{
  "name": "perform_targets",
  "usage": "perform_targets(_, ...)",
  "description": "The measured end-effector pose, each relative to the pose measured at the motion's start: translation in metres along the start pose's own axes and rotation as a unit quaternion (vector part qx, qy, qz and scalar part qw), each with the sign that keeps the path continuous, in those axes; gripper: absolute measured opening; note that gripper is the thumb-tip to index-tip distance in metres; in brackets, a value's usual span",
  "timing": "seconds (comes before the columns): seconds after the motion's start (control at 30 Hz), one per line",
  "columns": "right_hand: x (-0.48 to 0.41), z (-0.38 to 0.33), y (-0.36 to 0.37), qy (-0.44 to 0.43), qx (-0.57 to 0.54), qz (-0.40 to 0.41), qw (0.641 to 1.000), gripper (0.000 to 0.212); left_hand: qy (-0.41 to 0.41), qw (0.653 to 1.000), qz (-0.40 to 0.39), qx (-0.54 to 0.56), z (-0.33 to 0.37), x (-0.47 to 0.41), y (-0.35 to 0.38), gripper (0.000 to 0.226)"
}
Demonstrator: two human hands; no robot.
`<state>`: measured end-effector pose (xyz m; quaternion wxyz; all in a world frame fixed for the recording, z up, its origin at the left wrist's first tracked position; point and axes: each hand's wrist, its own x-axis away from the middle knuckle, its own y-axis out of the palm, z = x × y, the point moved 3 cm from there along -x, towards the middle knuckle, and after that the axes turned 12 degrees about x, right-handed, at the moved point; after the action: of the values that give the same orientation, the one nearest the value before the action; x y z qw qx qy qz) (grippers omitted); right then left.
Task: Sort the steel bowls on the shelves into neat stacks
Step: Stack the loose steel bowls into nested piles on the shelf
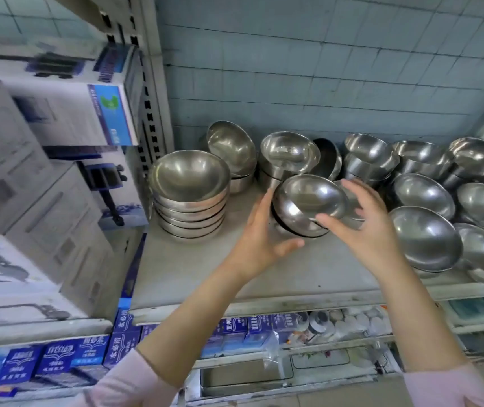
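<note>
A short stack of steel bowls (299, 221) stands mid-shelf, and its top bowl (308, 198) sits tilted. My left hand (260, 240) lies against the stack's left side with straight fingers and the thumb stretched out below. My right hand (364, 227) curves round the top bowl's right rim, thumb on the near edge and fingers behind it. To the left stands a neat stack of wider bowls (189, 195). Loose and leaning bowls (289, 154) crowd the back row. More bowls (424, 239) lie tipped on the right.
The grey shelf (194, 271) has a bare patch in front of my hands. Cardboard boxes (41, 183) fill the unit on the left past a slotted upright (150, 107). Blue cartons (59, 359) and small goods sit on the lower shelves. A tiled wall is behind.
</note>
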<state>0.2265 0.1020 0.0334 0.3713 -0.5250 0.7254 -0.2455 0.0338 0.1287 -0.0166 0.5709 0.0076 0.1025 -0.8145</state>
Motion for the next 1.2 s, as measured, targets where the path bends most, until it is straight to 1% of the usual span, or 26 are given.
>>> perform_targets(0.1, -0.02, 0.011, 0.002, -0.016, 0.022, -0.075, 0.997, 0.101, 0.0, 0.999, 0.018, 0.042, 0.003, -0.024, 0.01, 0.11)
perform_targets(0.23, -0.04, 0.027, 0.003, -0.02, 0.012, -0.168, 0.985, 0.112, -0.012, 0.997, 0.038, 0.063, -0.005, -0.031, 0.013, 0.105)
perform_targets(0.3, -0.045, 0.032, 0.004, -0.025, -0.002, -0.192, 0.981, 0.118, -0.015, 0.995, 0.045, 0.085, -0.01, -0.028, 0.014, 0.1)
perform_targets(0.37, -0.048, 0.035, 0.005, -0.034, -0.022, -0.193, 0.98, 0.119, -0.014, 0.993, 0.047, 0.109, -0.016, -0.026, 0.015, 0.096)
perform_targets(0.5, -0.058, 0.038, 0.002, -0.053, -0.043, -0.2, 0.977, 0.121, 0.0, 0.991, 0.055, 0.122, -0.022, -0.026, 0.021, 0.093)
perform_targets(0.67, -0.064, 0.044, 0.003, -0.075, -0.051, -0.241, 0.966, 0.124, 0.012, 0.992, 0.059, 0.113, -0.026, -0.025, 0.028, 0.091)
perform_targets(0.8, -0.063, 0.041, 0.003, -0.103, -0.042, -0.265, 0.958, 0.128, 0.004, 0.992, 0.081, 0.092, -0.021, -0.022, 0.028, 0.09)
perform_targets(0.9, -0.059, 0.04, 0.004, -0.098, -0.036, -0.265, 0.958, 0.132, 0.003, 0.992, 0.105, 0.073, -0.018, -0.013, 0.023, 0.09)
perform_targets(0.97, -0.05, 0.039, 0.003, -0.102, -0.031, -0.274, 0.956, 0.132, -0.007, 0.991, 0.113, 0.071, -0.019, 0.0, 0.018, 0.092)
perform_targets(1.1, -0.029, 0.035, 0.005, -0.116, -0.017, -0.274, 0.955, 0.123, -0.02, 0.992, 0.097, 0.077, -0.026, 0.023, 0.012, 0.101)
perform_targets(1.2, -0.024, 0.035, 0.008, -0.098, -0.035, -0.278, 0.955, 0.126, -0.027, 0.993, 0.091, 0.073, -0.027, 0.023, 0.012, 0.103)
